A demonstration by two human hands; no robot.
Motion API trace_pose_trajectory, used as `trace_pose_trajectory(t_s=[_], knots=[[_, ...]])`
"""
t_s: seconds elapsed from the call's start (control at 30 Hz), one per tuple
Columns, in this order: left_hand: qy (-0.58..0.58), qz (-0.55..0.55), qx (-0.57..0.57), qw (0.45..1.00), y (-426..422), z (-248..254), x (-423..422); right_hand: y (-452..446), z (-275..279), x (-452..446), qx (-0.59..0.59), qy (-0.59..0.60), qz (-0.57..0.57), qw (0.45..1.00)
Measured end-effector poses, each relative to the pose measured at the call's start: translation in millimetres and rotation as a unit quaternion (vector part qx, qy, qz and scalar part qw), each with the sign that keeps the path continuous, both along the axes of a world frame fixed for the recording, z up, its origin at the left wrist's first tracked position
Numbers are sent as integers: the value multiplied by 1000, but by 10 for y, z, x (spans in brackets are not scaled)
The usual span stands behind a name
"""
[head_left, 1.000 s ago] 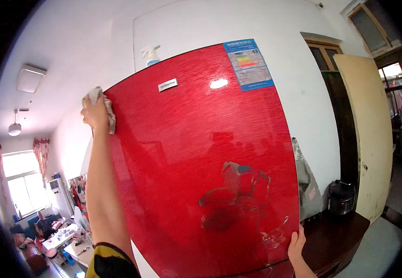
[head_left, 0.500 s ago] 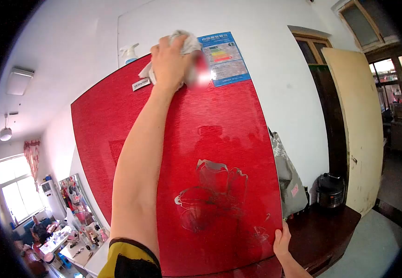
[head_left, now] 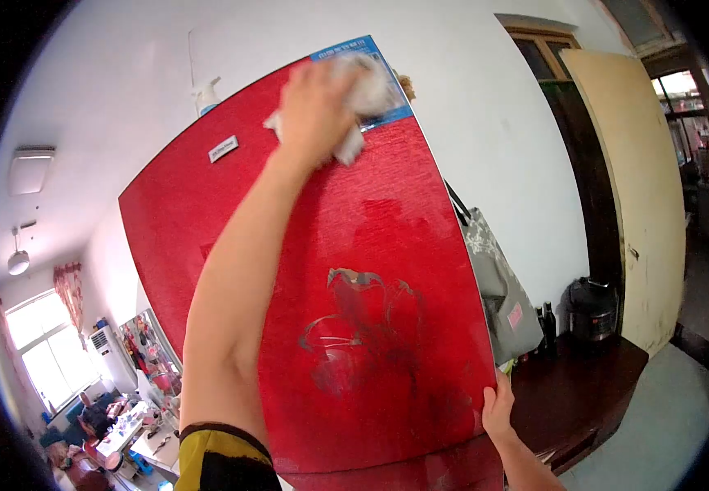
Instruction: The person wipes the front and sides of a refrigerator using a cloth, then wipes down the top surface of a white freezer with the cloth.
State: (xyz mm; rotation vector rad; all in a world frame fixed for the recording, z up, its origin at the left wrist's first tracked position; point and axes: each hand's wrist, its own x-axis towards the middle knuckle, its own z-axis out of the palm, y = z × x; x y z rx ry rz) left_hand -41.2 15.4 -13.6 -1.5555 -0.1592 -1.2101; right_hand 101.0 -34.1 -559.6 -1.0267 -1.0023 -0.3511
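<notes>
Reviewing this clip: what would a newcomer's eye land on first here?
Probably the large, glossy red panel filling the middle, with a dark, flower-like pattern on its lower half. Next, the left hand with a whitish cloth, partly covering the blue label at its top right corner. The right hand is at its lower right edge.

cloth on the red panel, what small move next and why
Perhaps slide the cloth slightly down: the left hand holds it over the blue sticker, whose lower strip shows partly uncovered, and streaks mark the red panel further below.
</notes>
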Motion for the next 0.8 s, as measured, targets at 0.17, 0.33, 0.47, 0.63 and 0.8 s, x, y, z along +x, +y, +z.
trace_pose_trajectory(t_s=[0.17, 0.33, 0.47, 0.63, 0.8], knots=[[-71, -40, -3, 997, -77, -130, 253, -46, 31, -14, -11, -1, 3, 1000], [332, -57, -14, 941, -162, -1466, 335, 70, -72, 28, -27, 10, 6, 1000], [245, -33, 8, 969, -131, -1300, 164, 100, -145, 75, -16, 9, 38, 999], [-76, 33, 22, 996, 92, -220, -486, 105, -153, 90, -11, -14, 9, 1000], [-214, 88, 39, 972, 450, -43, -1409, 86, -153, 54, -19, 21, 28, 999]])
